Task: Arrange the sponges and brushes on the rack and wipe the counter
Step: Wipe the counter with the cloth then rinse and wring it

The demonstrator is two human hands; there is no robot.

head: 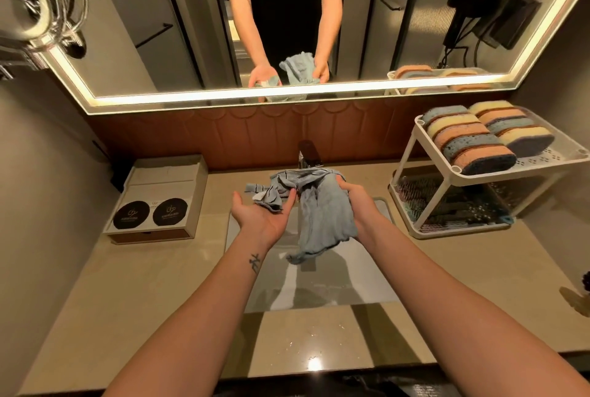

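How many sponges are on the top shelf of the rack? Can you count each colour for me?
Blue sponges: 3
Yellow sponges: 3
Orange sponges: 3
Total: 9

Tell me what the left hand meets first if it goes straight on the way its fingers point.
The cloth, draped across the left hand; behind it probably the tap, though depth is unclear.
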